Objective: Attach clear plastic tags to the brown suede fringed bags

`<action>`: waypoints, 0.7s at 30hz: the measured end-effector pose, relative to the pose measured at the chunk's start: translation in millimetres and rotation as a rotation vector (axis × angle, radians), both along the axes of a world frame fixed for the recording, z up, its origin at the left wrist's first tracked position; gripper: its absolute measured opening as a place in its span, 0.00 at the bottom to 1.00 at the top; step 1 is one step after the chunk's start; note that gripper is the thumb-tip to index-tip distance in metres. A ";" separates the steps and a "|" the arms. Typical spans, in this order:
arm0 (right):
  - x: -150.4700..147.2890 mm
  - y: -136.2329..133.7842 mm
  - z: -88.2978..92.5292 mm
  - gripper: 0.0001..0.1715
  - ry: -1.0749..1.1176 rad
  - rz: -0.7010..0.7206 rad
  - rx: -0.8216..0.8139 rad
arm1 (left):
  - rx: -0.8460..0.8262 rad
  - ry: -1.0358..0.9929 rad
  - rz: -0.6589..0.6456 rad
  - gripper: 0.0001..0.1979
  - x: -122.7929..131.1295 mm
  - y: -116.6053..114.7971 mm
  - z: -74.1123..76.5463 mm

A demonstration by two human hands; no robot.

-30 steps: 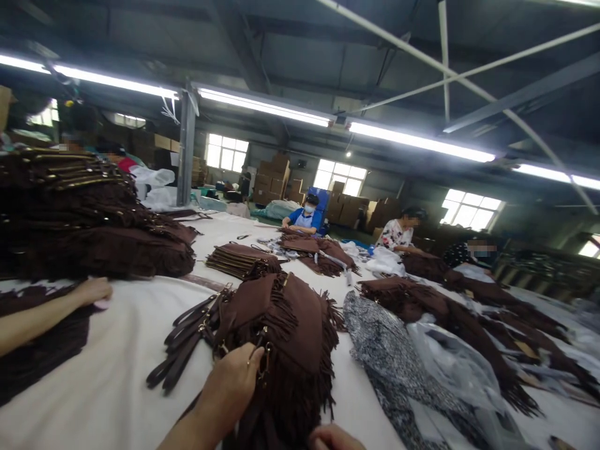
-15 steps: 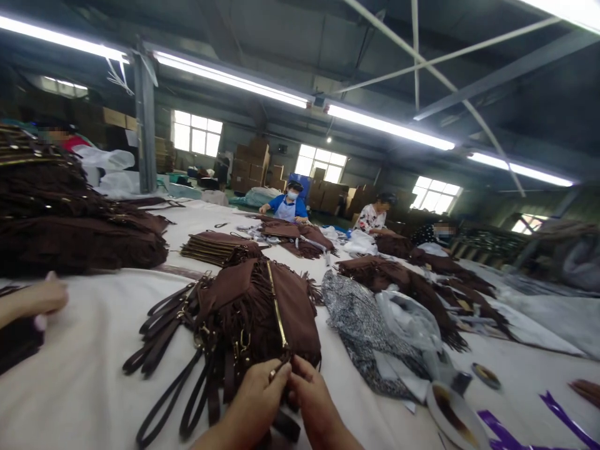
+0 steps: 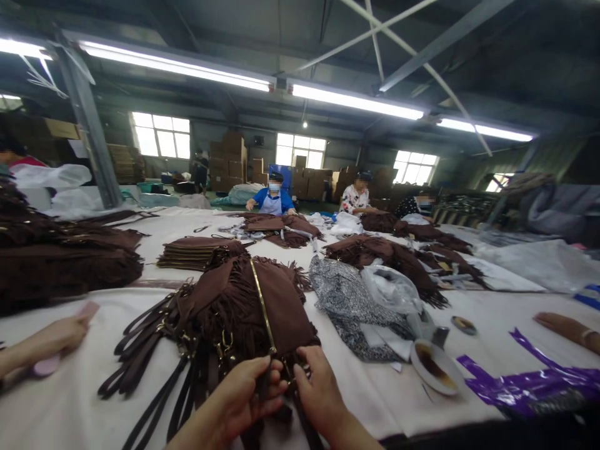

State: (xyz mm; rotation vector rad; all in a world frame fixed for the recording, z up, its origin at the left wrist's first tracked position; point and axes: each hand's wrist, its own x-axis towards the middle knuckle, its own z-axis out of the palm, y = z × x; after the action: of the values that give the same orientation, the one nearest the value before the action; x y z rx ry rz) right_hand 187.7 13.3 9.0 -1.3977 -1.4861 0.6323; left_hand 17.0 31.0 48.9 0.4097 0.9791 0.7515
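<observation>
Right at the near edge, gripping a dark strap [image 3: 265, 382] in the left hand [image 3: 253, 395], palm up, fingers curled round it. Just beside, with the right hand [image 3: 321, 389], fingers bent at the near corner of the brown fringed bag [image 3: 288, 306]; cannot tell whether gripping or merely touching. Lies straight ahead, that bag, atop a heap of fringe and straps on the white table covering [image 3: 365, 400]. Points lengthwise away from the hands, far end leaning left, gold zipper [image 3: 262, 303] down its left edge. Off to the left, wrist-strap loops [image 3: 140, 340] fanned outward, then a co-worker's hand [image 3: 65, 337], closed, next to a pink piece [image 3: 47, 366]. Over on the right, a round white-rimmed dish or roll [image 3: 420, 375], brown inside, too unclear to name; near it, purple plastic packaging [image 3: 529, 384]. Farther, a crumpled clear plastic bag [image 3: 394, 289] on speckled gray fabric [image 3: 337, 281], contents unreadable. Beyond, across the table, a person in blue [image 3: 272, 201]; behind, stacked cardboard boxes [image 3: 229, 159], insides hidden.
</observation>
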 end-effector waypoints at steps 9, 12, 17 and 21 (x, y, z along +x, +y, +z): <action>-17.0 -24.6 13.2 0.07 -0.233 0.057 -0.129 | -0.010 -0.053 0.088 0.10 30.2 -3.9 -25.3; -14.5 -20.6 5.8 0.09 -0.389 0.123 0.026 | 0.097 0.060 0.094 0.09 30.8 -5.2 -27.0; -14.0 -10.9 -12.4 0.09 -0.680 0.064 0.378 | 0.181 0.151 0.074 0.13 30.9 -4.1 -23.1; -23.4 -6.5 -29.5 0.08 -0.716 -0.013 0.460 | 0.148 0.153 0.045 0.16 32.4 4.0 -24.6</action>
State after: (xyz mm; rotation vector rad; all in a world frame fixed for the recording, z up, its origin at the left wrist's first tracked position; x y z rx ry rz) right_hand 164.4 6.8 -20.5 -1.3127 -2.0062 -0.2633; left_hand 49.4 35.0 24.3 0.5825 1.0822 0.8461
